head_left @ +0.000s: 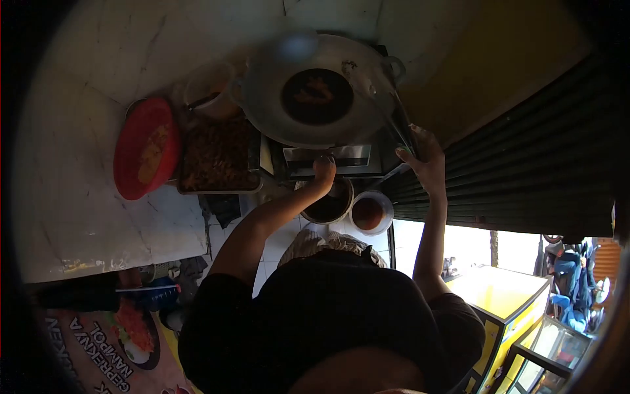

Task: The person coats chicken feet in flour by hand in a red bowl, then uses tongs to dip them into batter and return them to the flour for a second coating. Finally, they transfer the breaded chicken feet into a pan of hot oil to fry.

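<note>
Your left hand [323,167] meets the stove panel [354,155], forearm angled inward; finger closure cannot be told (knuckles hide it). Beyond it sits the wok [266,121], pale food [314,92] central in dark liquid [292,100]. Judgement: food soft, slippery, fragile; grip lightly mid-body. Your right hand [430,164] pinches the long utensil [397,118] between thumb and fingers near its rear end, forearm reaching forward. Utensil (tongs, probably) judged light, stiff, best held there.
</note>
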